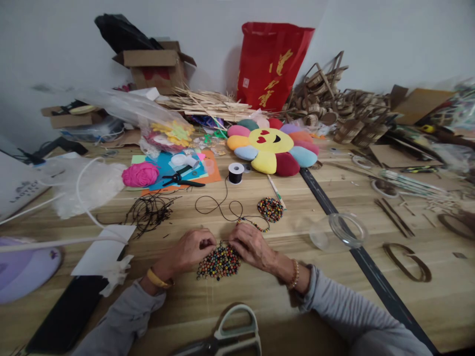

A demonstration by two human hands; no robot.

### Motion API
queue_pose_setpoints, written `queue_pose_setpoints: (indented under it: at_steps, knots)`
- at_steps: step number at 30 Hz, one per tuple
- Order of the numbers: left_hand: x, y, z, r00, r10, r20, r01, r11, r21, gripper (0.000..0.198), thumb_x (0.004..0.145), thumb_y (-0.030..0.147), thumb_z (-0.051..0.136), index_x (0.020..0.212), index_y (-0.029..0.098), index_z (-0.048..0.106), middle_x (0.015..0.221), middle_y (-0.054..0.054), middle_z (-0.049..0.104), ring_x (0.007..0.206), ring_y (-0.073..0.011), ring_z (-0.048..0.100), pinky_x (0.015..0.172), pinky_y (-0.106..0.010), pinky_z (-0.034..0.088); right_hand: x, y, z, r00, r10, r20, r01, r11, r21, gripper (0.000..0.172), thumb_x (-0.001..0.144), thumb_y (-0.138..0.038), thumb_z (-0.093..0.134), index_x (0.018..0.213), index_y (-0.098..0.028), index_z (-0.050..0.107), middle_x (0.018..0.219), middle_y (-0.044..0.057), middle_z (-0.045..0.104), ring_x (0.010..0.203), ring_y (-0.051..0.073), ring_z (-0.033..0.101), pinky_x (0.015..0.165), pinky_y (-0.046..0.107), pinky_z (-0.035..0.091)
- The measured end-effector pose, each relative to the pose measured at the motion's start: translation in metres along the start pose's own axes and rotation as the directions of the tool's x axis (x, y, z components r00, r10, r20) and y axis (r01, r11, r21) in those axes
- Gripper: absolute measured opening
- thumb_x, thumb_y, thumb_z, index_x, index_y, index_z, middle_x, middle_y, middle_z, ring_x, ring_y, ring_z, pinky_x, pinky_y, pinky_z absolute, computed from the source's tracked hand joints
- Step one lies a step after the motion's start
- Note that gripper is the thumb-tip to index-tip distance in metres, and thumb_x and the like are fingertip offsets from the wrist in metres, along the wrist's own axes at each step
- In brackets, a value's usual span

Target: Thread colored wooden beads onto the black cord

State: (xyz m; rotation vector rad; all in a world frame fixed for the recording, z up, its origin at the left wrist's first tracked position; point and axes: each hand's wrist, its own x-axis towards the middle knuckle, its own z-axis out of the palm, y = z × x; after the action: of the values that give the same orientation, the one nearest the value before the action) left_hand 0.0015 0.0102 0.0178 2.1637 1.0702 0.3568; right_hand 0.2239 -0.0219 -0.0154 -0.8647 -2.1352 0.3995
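Note:
Both my hands rest on the wooden table over a pile of small multicoloured beads. My left hand is curled, fingertips pinched at the pile's top left edge. My right hand is also pinched, at the pile's top right, where a black cord strung with beads ends. The cord loops back to a black thread spool. A second cluster of strung beads lies just beyond my right hand. What each pinch holds is too small to make out.
Scissors lie near the front edge. A clear plastic jar lies on its side at right. Behind are a flower plush, pink yarn, black pliers, tangled black thread, a red bag, and wooden craft pieces.

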Motion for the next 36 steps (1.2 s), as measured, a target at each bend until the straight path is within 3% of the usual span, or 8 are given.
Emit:
queue_pose_setpoints:
  at_steps: [7,12,21,36]
  knots:
    - [0.0027,-0.0012,0.0053,0.99,-0.101,-0.094,0.057,0.92,-0.388,0.015,0.076,0.026,0.065,0.073,0.012,0.07,0.069,-0.005,0.07,0.066,-0.0162,0.063,0.063,-0.025,0.049,0.0,-0.0008,0.0006,1.0,-0.005,0.002,0.005,1.0,0.022,0.012,0.099,-0.021,0.048,0.091,-0.019,0.057,0.082,0.006,0.063,0.078,0.019,0.054,0.073,0.032,0.045]
    - [0.0033,-0.0013,0.0085,0.991,-0.124,-0.052,0.077,0.84,-0.537,0.015,0.073,0.027,0.069,0.078,0.013,0.073,0.078,-0.007,0.074,0.074,-0.0184,0.067,0.07,-0.027,0.052,-0.0004,-0.0017,0.0023,1.0,-0.022,0.007,0.022,0.999,0.024,0.012,0.099,-0.021,0.047,0.092,-0.019,0.057,0.082,0.006,0.064,0.077,0.019,0.054,0.072,0.032,0.045]
    - [0.0025,-0.0002,0.0075,0.987,-0.158,0.002,0.129,0.797,-0.59,0.019,0.07,0.03,0.074,0.078,0.013,0.074,0.078,-0.007,0.074,0.075,-0.0194,0.067,0.072,-0.03,0.053,-0.0002,-0.0021,0.0031,0.999,-0.039,0.009,0.039,0.999,0.0,0.012,0.098,-0.02,0.048,0.091,-0.019,0.057,0.081,0.006,0.064,0.076,0.018,0.056,0.072,0.032,0.046]
    - [0.0032,-0.0001,0.0101,0.988,-0.154,-0.001,0.123,0.794,-0.595,0.021,0.069,0.033,0.076,0.076,0.013,0.073,0.076,-0.006,0.074,0.073,-0.0187,0.066,0.07,-0.03,0.053,-0.0001,-0.0019,0.0028,0.998,-0.04,0.046,0.041,0.999,-0.015,0.014,0.098,-0.021,0.047,0.089,-0.019,0.057,0.081,0.006,0.064,0.076,0.019,0.056,0.073,0.032,0.046]
